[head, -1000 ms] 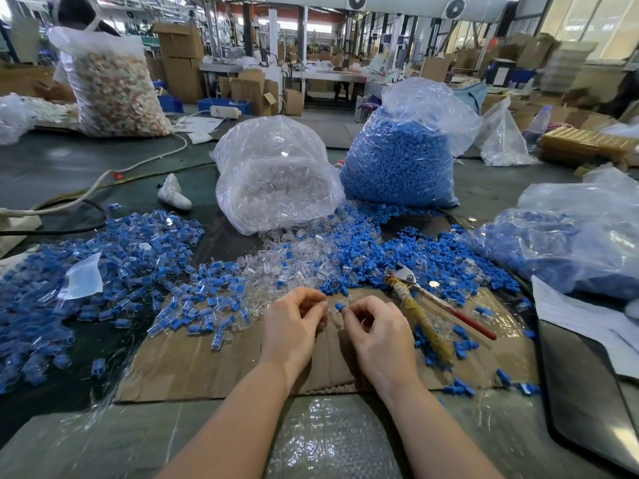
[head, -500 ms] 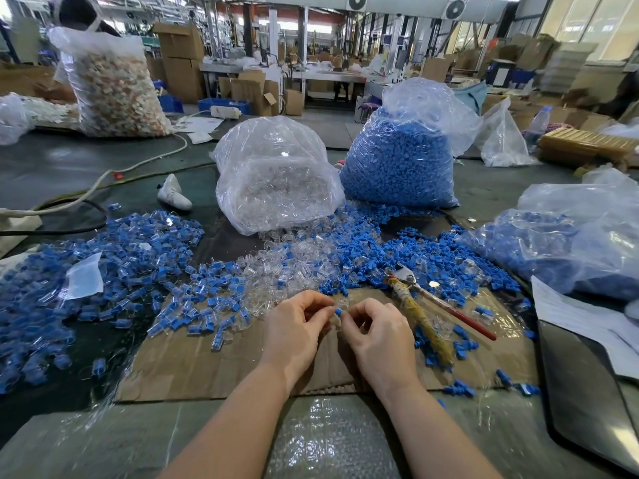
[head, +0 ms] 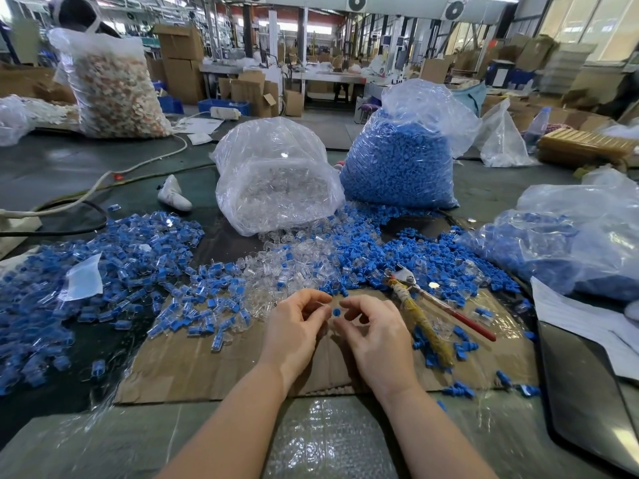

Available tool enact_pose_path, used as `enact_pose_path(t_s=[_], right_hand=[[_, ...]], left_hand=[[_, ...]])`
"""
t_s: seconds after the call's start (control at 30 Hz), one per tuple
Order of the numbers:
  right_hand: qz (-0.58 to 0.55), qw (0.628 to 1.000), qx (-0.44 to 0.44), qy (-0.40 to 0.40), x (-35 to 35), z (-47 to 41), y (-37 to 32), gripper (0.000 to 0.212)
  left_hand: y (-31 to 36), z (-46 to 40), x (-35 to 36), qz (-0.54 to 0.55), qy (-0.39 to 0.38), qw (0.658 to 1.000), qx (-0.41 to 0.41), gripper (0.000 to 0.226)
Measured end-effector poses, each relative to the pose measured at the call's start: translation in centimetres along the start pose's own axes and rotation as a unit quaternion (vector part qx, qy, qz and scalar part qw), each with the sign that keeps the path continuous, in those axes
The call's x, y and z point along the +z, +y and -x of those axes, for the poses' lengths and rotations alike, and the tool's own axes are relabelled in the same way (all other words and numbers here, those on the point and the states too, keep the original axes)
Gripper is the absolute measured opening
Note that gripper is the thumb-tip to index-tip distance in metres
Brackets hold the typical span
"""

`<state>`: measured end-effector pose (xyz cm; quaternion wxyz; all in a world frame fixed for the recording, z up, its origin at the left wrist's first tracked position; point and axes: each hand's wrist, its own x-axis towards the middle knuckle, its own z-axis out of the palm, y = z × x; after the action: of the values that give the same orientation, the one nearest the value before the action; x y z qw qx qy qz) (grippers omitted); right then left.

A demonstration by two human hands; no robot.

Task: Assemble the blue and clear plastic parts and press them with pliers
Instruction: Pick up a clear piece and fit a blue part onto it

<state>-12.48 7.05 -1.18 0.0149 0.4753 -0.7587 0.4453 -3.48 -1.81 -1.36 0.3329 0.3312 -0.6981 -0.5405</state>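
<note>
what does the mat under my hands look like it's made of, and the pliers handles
The mat looks like plain brown corrugated cardboard, matte, with creases and ragged edges. On the pliers, one handle seems wrapped in yellowish tape or cloth, rough and worn; the other looks like smooth red plastic or rubber sleeving. The head appears to be bare metal.

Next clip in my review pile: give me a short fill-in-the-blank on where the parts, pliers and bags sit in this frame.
1. The small part between the left hand and right hand is coloured ____.
2. The pliers lie to the ____ of the right hand.
3. The hands work above a sheet of ____.
4. The bag of clear parts stands to the ____ of the bag of blue parts.

Missing words: blue; right; cardboard; left
</note>
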Motion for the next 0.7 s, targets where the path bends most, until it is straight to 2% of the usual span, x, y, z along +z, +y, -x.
enact_pose_path(t_s=[0.13, 0.37, 0.7], right_hand=[[0.009, 1.0, -0.019, -0.004, 0.02, 0.04, 0.17, 0.024], [0.008, 1.0, -0.025, 0.004, 0.1, -0.01, 0.24, 0.019], [0.011, 1.0, -0.023, -0.003, 0.12, -0.03, 0.33, 0.022]], left_hand=[[0.05, 0.05, 0.03, 0.012, -0.006, 1.0, 0.0, 0.016], [0.17, 0.05, -0.02, 0.004, -0.007, 1.0, 0.002, 0.018], [0.13, -0.02, -0.11, -0.021, -0.003, 1.0, 0.019, 0.016]])
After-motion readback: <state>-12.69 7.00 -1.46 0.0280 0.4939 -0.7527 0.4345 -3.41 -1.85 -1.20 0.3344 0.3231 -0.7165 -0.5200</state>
